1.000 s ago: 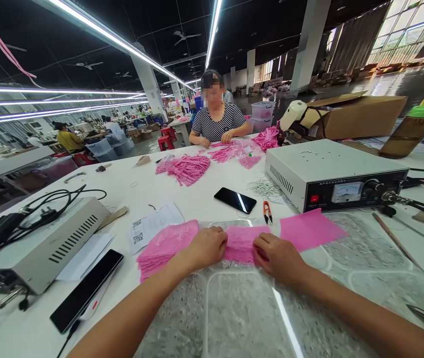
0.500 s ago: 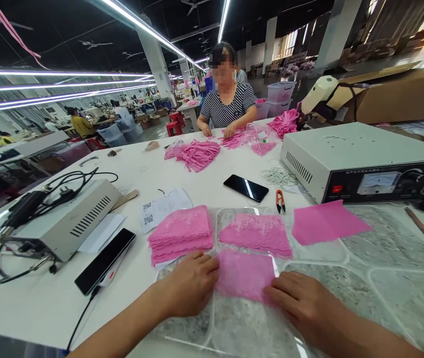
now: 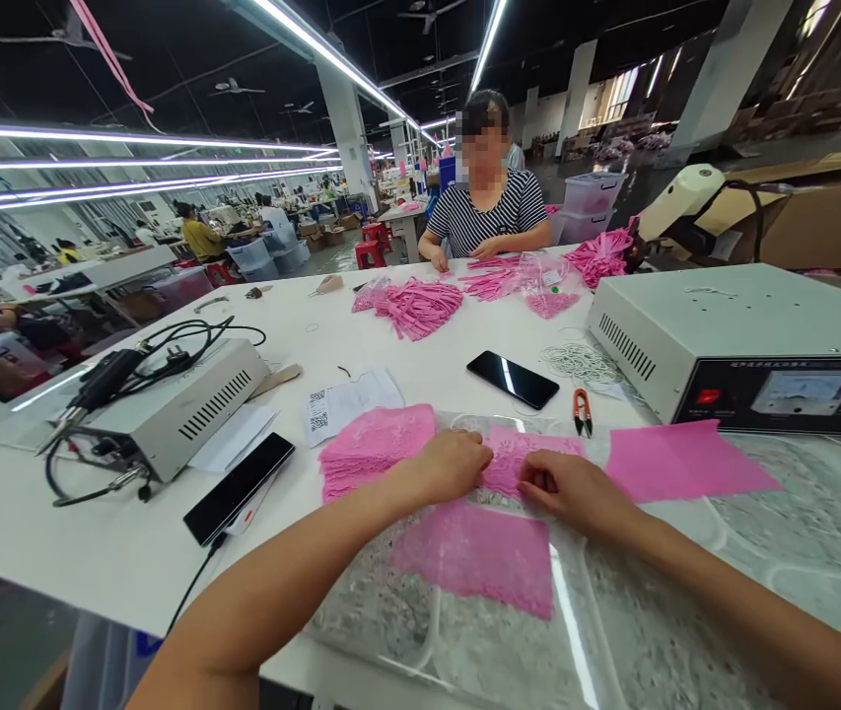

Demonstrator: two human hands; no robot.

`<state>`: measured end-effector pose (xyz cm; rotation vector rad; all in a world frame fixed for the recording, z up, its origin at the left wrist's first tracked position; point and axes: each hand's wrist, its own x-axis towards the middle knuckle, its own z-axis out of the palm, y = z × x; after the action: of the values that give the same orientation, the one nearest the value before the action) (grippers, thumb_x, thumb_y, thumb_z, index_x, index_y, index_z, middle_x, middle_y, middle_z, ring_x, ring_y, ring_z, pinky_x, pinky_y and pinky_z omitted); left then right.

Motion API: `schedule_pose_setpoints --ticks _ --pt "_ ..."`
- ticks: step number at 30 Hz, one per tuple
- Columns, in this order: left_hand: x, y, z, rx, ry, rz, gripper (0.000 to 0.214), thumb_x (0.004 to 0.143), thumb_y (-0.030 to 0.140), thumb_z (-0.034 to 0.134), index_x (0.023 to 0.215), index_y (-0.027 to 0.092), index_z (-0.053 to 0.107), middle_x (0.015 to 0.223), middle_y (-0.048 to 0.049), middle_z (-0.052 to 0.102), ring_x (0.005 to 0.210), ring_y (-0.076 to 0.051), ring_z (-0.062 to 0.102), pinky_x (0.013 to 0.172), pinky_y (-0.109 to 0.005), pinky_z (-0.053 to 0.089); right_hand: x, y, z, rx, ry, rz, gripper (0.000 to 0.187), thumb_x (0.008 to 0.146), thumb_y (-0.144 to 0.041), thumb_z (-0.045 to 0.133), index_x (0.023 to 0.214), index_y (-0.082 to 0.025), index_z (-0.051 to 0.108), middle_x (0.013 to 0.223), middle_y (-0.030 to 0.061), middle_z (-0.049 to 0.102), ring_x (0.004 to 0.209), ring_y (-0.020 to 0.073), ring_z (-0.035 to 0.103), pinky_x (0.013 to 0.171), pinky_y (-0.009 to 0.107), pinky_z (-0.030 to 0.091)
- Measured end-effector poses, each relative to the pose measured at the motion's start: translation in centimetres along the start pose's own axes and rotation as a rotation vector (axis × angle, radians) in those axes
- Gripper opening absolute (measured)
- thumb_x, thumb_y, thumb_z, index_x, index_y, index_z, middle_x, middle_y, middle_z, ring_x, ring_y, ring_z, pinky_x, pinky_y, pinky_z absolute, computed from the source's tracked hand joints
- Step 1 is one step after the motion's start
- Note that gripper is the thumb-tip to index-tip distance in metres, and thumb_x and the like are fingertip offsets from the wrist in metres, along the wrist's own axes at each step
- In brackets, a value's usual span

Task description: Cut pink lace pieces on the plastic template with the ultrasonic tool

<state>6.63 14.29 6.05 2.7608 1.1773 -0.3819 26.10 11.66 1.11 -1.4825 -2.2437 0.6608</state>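
Observation:
My left hand (image 3: 451, 465) and my right hand (image 3: 569, 487) rest with curled fingers on a pink lace piece (image 3: 515, 459) in the middle of the white table (image 3: 95, 552); both pinch its near edge. A single pink lace piece (image 3: 476, 554) lies flat just below my hands on clear plastic trays (image 3: 479, 641). A stack of pink lace (image 3: 370, 450) sits left of my left hand. A flat pink sheet (image 3: 678, 460) lies to the right.
Grey machine boxes stand at left (image 3: 190, 409) and right (image 3: 745, 340). A black phone (image 3: 513, 379), orange snips (image 3: 582, 411), a dark tablet (image 3: 239, 487) and papers (image 3: 346, 402) lie around. A person in a striped shirt (image 3: 490, 212) sorts pink pieces (image 3: 412, 304) across the table.
My hands left the single lace piece lying near me and moved forward onto the lace piece behind it. The camera view shifted left.

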Motion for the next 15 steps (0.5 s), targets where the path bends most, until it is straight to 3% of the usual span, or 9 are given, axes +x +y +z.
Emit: schedule_pose_setpoints --ticks 5,15 --pt "0.8 -0.9 -0.5 -0.069 -0.095 0.014 0.027 0.095 0.032 0.055 0.115 0.015 0.057 0.115 -0.0082 0.060 0.097 -0.019 0.061 0.083 -0.039 0.053 0.2 0.6 0.0 -0.002 -0.063 0.012 0.016 0.082 -0.024 0.049 0.069 -0.019 0.057 0.064 -0.0005 0.059 0.060 0.0154 0.051 0.053 0.027 0.032" --pt "0.6 -1.0 -1.3 -0.114 -0.108 0.027 0.023 0.094 0.032 0.056 0.107 0.013 0.060 0.106 -0.0065 0.062 0.092 -0.018 0.062 0.081 -0.037 0.054 0.7 1.8 0.2 0.054 -0.128 0.016 0.033 0.093 -0.036 0.052 0.067 -0.017 0.051 0.062 -0.0047 0.047 0.057 0.0112 0.046 0.055 0.025 0.036"
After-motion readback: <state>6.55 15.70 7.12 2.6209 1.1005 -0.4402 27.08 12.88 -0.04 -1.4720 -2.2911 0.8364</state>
